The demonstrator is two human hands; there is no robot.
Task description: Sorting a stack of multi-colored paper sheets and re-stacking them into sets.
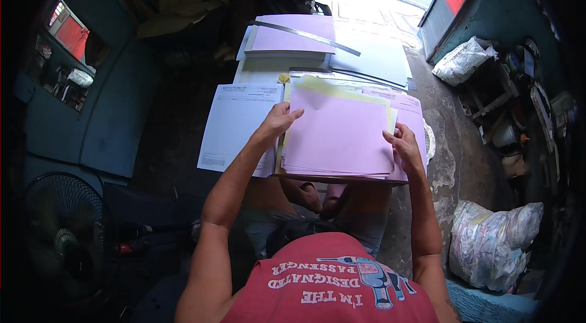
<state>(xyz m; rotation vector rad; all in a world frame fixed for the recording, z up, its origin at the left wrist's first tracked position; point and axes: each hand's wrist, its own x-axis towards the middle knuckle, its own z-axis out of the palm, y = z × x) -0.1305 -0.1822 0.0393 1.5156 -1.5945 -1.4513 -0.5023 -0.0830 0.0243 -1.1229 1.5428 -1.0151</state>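
A stack of pink paper sheets (341, 135) lies in front of me, its sheets slightly fanned at the near edge. Yellow sheets (316, 81) stick out past its far edge. My left hand (280, 118) grips the stack's left edge, thumb on top. At the right edge, my right hand (405, 143) pinches the sheets between thumb and fingers, with a white sliver of paper showing beside it. White printed forms (242, 126) lie by my left hand. Pink printed forms (409, 108) lie partly under the stack and my right hand.
Farther back, a metal ruler (306, 38) lies across a thick pink paper pile (288, 30). Right of it are large white sheets (371, 64). A small round yellow container (284, 78) stands mid-table. A caged fan (64, 222) is at left; a stuffed plastic bag (494, 245) sits at right.
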